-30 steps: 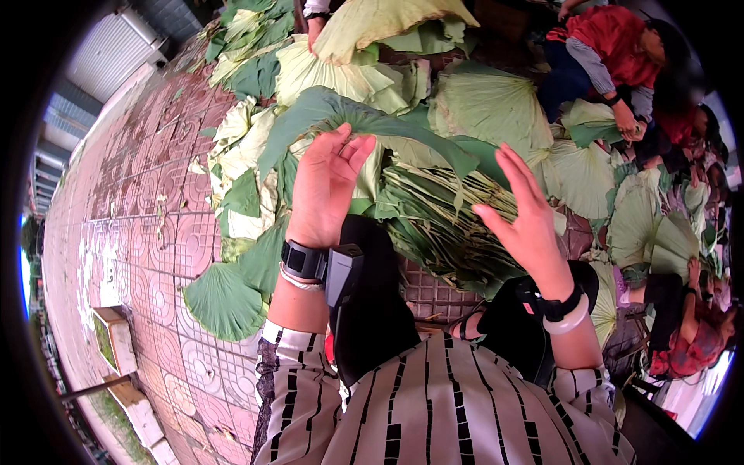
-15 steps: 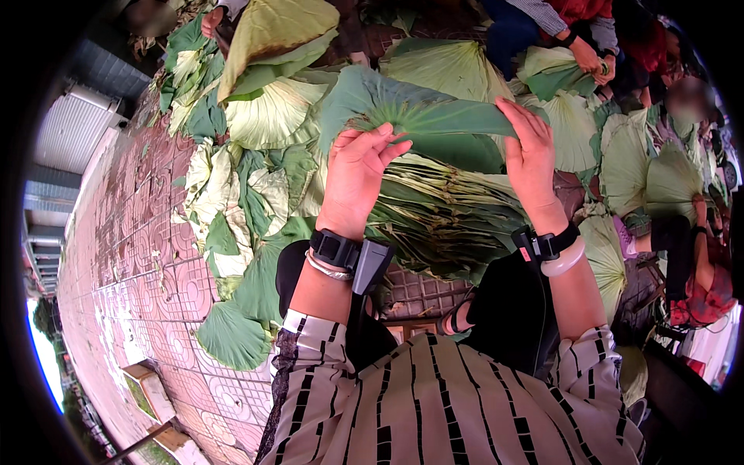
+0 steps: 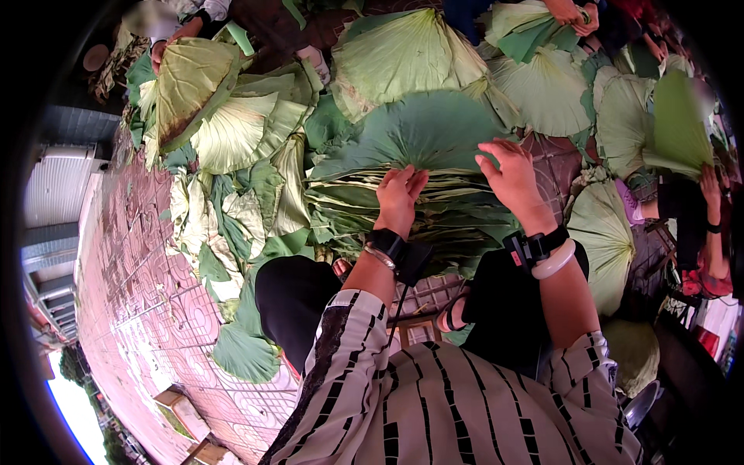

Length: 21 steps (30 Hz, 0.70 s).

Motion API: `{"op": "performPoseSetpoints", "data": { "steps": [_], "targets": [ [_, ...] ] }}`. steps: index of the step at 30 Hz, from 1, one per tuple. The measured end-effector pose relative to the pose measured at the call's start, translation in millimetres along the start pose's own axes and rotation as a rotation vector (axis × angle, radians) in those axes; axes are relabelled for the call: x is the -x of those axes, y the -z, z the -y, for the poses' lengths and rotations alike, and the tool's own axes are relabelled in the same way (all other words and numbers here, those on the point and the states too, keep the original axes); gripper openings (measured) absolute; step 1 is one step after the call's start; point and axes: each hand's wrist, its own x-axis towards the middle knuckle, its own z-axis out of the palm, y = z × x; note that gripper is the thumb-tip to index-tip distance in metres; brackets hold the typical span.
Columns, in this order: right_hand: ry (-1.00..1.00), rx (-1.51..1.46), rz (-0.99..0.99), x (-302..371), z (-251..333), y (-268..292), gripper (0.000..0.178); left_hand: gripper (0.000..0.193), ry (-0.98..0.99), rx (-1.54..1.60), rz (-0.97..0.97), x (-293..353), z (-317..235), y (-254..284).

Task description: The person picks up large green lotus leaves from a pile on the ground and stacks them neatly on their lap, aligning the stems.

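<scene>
A large green lotus leaf (image 3: 422, 128), folded into a half-round fan, lies on top of a thick stack of folded leaves (image 3: 349, 203) in front of my knees. Its curved rim points away from me. At the middle of its straight folded edge, my left hand (image 3: 399, 201) is closed, fingertips pinching the leaf. My right hand (image 3: 513, 177) hovers by the leaf's right end with its fingers apart and holds nothing. The stack's folded edges face me, in green and yellowish layers.
Pale fanned leaves (image 3: 407, 58) lie beyond the stack. Crumpled leaves (image 3: 244, 209) are heaped on the paving (image 3: 147, 256) at left. One person's hand (image 3: 182, 35) holds a browned leaf (image 3: 194, 89) at far left. At right, another person's hand (image 3: 709, 186) holds an upright leaf (image 3: 678, 128).
The leaf, held up in both hands before, has come down onto the stack. My right hand has let go of its end. My left hand has shifted right and lower along the fold.
</scene>
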Motion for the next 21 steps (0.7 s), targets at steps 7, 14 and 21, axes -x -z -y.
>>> {"op": "performPoseSetpoints", "data": {
  "steps": [7,14,21],
  "targets": [
    [-0.074,-0.281,-0.156,1,11,30,0.018,0.031,-0.046,-0.349,-0.07,51,-60,-35],
    [-0.031,-0.401,-0.196,12,7,45,0.018,0.039,-0.394,-0.455,0.241,219,-259,-107],
    [-0.079,-0.43,-0.199,20,9,48,0.022,0.036,-0.82,-0.987,0.328,481,-476,-166]
  ]
}}
